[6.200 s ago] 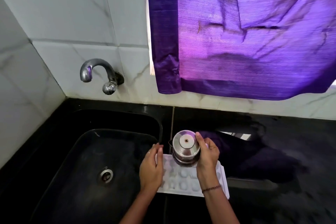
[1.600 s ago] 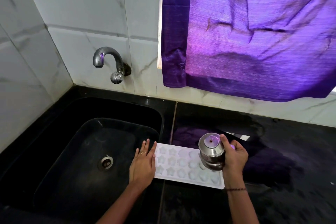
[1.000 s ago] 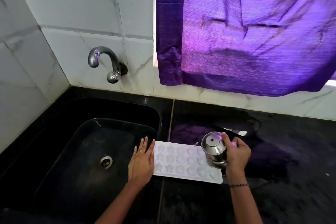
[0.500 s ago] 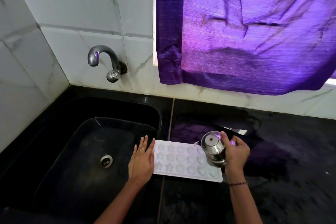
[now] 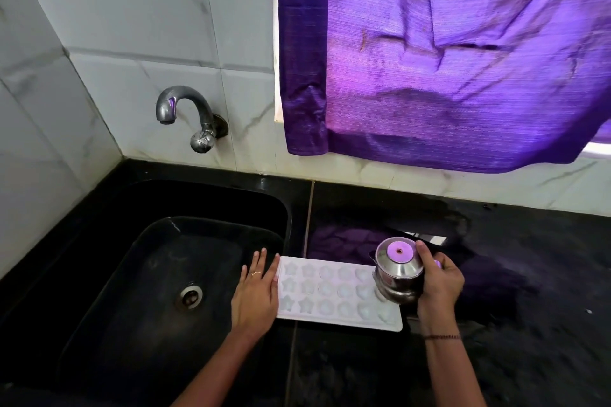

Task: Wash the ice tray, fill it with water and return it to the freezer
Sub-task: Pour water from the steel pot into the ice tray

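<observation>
A white ice tray (image 5: 334,294) with star and round cells lies flat on the black counter, just right of the sink. My left hand (image 5: 256,294) rests flat with straight fingers against the tray's left end. My right hand (image 5: 439,281) grips a small steel pot (image 5: 398,269), tilted over the tray's right end. The cells look pale and glossy; whether water is flowing I cannot tell.
A black sink (image 5: 165,274) with a drain (image 5: 191,296) lies to the left, under a steel wall tap (image 5: 185,112). The black counter (image 5: 529,307) stretches right. A purple curtain (image 5: 446,59) hangs above, over white tiles.
The steel pot in my right hand has moved from the tray's middle to its right end and tilts further. My left hand has slid to the tray's left end.
</observation>
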